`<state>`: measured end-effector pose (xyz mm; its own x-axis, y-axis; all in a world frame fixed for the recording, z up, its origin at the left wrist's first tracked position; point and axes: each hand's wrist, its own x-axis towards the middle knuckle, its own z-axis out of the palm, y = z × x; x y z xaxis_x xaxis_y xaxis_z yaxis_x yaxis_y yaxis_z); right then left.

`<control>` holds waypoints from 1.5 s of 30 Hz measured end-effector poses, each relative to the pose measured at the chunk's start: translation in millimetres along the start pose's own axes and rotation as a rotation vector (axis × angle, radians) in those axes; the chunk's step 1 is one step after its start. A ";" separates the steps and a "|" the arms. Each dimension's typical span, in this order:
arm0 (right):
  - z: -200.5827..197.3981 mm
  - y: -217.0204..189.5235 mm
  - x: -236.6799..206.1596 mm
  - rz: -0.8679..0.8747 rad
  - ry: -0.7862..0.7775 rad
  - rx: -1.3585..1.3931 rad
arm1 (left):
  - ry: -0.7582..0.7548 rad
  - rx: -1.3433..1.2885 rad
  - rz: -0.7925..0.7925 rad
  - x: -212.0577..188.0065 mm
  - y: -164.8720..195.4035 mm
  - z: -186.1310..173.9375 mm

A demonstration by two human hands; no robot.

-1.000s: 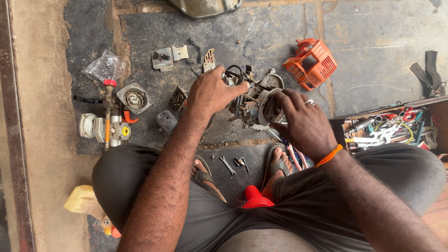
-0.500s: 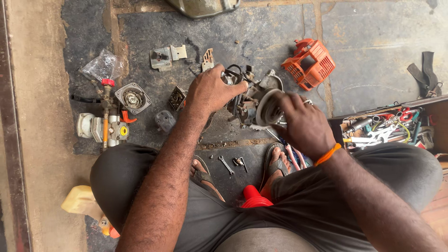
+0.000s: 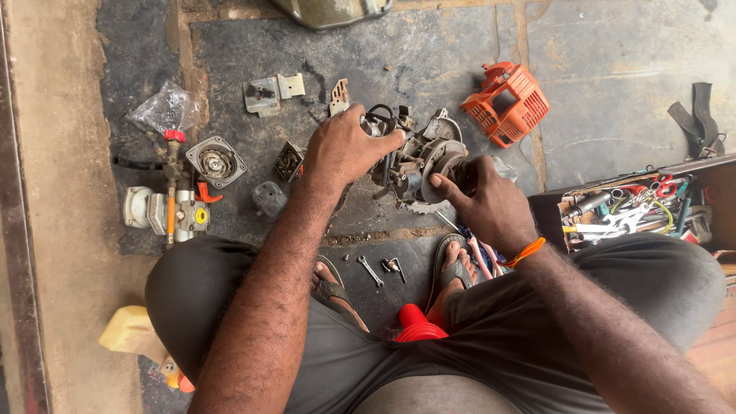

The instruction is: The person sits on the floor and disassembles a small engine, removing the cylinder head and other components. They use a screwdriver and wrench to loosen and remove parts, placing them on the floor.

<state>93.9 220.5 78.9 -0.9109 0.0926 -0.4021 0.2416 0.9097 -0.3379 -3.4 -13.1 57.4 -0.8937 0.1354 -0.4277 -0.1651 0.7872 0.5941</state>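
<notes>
— Under your fingers, what's there?

— From the head camera I see my left hand (image 3: 343, 146) clamped over the small engine (image 3: 414, 165) — fingers curled on its top. My right hand (image 3: 484, 201) pinches its round flywheel (image 3: 443, 159); the orange cover (image 3: 506, 103) lies beyond my right fingertips.

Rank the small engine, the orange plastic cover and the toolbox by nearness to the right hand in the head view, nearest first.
1. Small engine: touched by the right hand, just left of it.
2. Toolbox: on the floor to the right.
3. Orange plastic cover: up and right; close to the toolbox's distance, so ranks 2 and 3 are uncertain.
</notes>
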 end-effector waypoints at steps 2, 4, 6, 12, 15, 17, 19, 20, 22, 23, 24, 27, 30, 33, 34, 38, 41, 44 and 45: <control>-0.5 0.7 -4.5 -0.145 0.040 -0.018 | 0.001 0.000 -0.002 0.7 -2.4 1.2; -3.5 0.8 -8.5 -0.335 0.155 -0.095 | 0.017 -0.009 0.020 2.6 -5.1 2.1; -7.2 0.8 -11.2 -0.576 0.337 -0.239 | 0.022 -0.013 0.027 3.8 -8.4 2.7; -9.2 3.8 -1.5 -0.088 0.011 0.141 | 0.024 -0.037 -0.013 4.1 -11.9 1.7; -2.2 5.8 4.6 -0.062 -0.022 0.143 | 0.035 -0.028 -0.013 3.2 -8.8 1.0; 1.7 5.2 7.5 -0.055 0.013 0.110 | 0.031 -0.033 -0.004 2.6 -6.9 1.1; 3.6 2.7 8.5 -0.068 0.033 0.098 | 0.010 -0.050 0.009 2.0 -6.5 2.0; 3.0 1.3 7.7 -0.081 0.037 0.101 | 0.019 -0.034 0.023 1.5 -6.6 3.1; 0.3 -1.8 4.0 -0.076 0.017 0.073 | 0.039 -0.003 0.055 1.2 -7.8 4.8; -1.9 -3.4 1.3 -0.058 -0.008 0.043 | 0.042 -0.009 0.062 1.7 -8.5 5.3; -3.2 -5.1 -2.3 -0.040 -0.036 0.013 | 0.045 -0.014 0.067 1.7 -9.7 5.7; -6.0 -9.7 -12.4 -0.644 0.290 -0.288 | 0.046 -0.019 0.060 4.3 -12.4 3.6; -4.0 -12.3 -17.8 -0.693 0.441 -0.396 | 0.038 -0.009 0.051 4.5 -13.3 2.7; -1.6 -8.1 -16.9 -0.690 0.433 -0.408 | 0.011 -0.013 0.030 3.6 -12.7 1.9; -0.1 -5.5 -16.3 -0.593 0.339 -0.338 | -0.001 -0.018 0.020 3.1 -12.3 1.4; 6.4 4.5 -0.4 -0.105 -0.005 0.075 | 0.012 -0.054 0.066 -0.6 -9.0 0.1; 6.1 11.4 14.8 0.217 -0.277 0.420 | -0.002 -0.052 0.062 -3.5 -4.0 0.4; 1.4 19.6 8.1 0.047 -0.081 0.202 | 0.015 0.004 0.109 -4.8 0.5 2.4; -1.1 22.1 1.5 -0.093 0.062 0.036 | -0.003 -0.014 0.095 -4.5 0.7 2.8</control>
<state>97.5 241.1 71.7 -0.9486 0.0345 -0.3145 0.1662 0.9003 -0.4024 1.7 -11.5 57.8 -0.9046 0.2109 -0.3704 -0.0852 0.7620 0.6420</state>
